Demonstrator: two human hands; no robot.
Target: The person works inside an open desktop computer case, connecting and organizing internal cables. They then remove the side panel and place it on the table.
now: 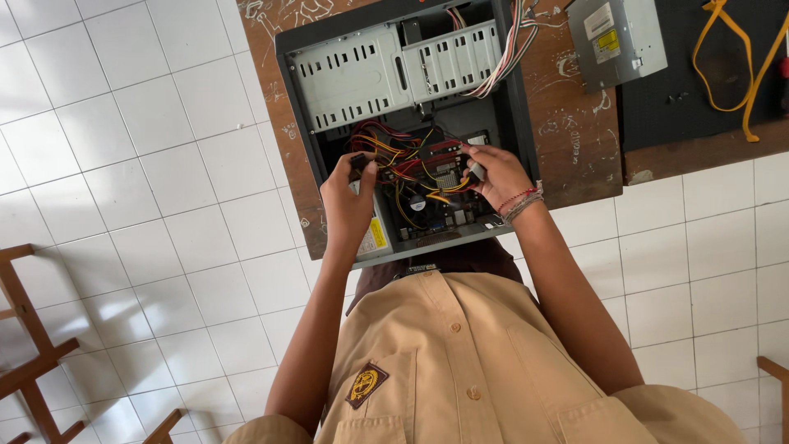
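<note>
- Scribbled-on brown wooden desk (pixel 575 123), over white tiled floor (pixel 148 189).
- Bearing open computer case (pixel 300 107) left, grey drive unit (pixel 616 37) right, black mat (pixel 682 99) far right.

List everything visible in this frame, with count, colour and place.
computer case: one, dark grey, open, on the desk
drive cage: one, pale metal, in the case's upper part
cable bundle: one, red, yellow and black, inside the case
optical drive: one, grey, on the desk, top right
yellow cord: one, on a black mat, far right
wooden desk: one, brown, scribbled on
wooden chairs: parts, lower left
left hand: holds a black connector
right hand: holds a grey connector, wrist bands
</note>
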